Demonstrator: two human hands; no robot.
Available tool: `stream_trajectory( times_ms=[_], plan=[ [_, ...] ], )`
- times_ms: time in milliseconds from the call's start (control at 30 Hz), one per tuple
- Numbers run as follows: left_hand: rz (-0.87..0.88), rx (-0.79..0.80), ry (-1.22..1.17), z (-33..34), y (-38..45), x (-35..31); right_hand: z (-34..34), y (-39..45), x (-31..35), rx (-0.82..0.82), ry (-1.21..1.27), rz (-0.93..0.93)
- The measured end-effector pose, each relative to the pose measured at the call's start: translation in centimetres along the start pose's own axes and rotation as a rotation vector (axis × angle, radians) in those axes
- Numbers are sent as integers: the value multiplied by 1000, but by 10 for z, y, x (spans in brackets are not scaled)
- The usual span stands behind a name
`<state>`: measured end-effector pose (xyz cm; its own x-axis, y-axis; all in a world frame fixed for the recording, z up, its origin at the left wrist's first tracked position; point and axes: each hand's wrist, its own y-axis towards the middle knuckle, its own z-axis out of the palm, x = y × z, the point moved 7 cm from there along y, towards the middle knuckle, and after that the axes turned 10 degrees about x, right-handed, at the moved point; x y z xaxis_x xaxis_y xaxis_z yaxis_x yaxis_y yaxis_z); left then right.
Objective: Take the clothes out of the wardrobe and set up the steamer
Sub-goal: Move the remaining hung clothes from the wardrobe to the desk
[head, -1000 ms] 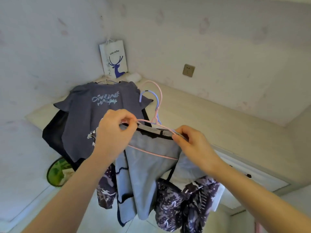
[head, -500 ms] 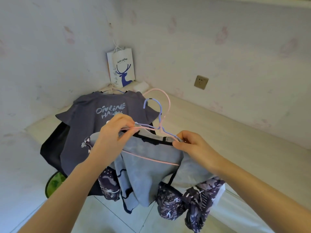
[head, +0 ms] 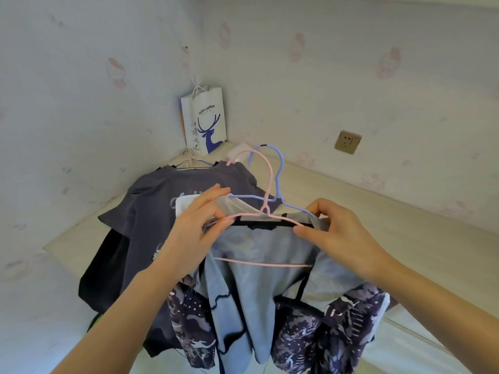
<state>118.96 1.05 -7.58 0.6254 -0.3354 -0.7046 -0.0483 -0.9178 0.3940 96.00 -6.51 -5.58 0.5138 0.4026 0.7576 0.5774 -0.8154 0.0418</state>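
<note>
I hold two wire hangers up in front of me, a pink hanger [head: 266, 184] and a blue hanger [head: 280, 174]. My left hand [head: 194, 233] pinches their left shoulder ends. My right hand [head: 334, 233] pinches the right ends. A light blue garment [head: 259, 287] with black trim hangs from the pink hanger. A dark patterned garment [head: 324, 336] dangles below it. Behind them a dark grey printed T-shirt [head: 151, 211] lies on its own hanger over the edge of a pale wooden counter [head: 351, 211], with a black garment [head: 105, 271] under it.
A white paper bag with a blue deer [head: 205, 120] stands in the counter's corner. A wall socket [head: 348, 141] sits on the right wall. Something green [head: 93, 321] peeks out low on the left. Pale floor tiles [head: 405, 354] show below.
Both hands have lifted the hangers and clothes a little higher. The view has tilted up and closer to the corner. A white collar part now shows by my left hand.
</note>
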Motion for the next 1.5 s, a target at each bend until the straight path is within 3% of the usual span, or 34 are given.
stream_trajectory(
  times_ms=[100, 200, 333, 467, 733, 1200, 1500],
  plan=[
    [27, 1, 28, -10, 11, 11, 3, 15, 6, -23, -22, -9],
    [-76, -14, 33, -21, 22, 29, 0, 26, 7, -22, 14, -25],
    [-79, 95, 351, -23, 31, 56, -7, 38, 0, -38, 49, -21],
    [-40, 141, 456, -22, 31, 66, -16, 49, -5, -68, 23, -46],
    [-108, -24, 498, -24, 33, 58, -23, 69, -8, -132, -103, -150],
    [-285, -230, 500, -56, 11, 26, -27, 80, -38, 30, -360, -245],
    [-361, -349, 671, -105, 26, -14, -33, 104, -3, -141, -396, -356]
  ],
)
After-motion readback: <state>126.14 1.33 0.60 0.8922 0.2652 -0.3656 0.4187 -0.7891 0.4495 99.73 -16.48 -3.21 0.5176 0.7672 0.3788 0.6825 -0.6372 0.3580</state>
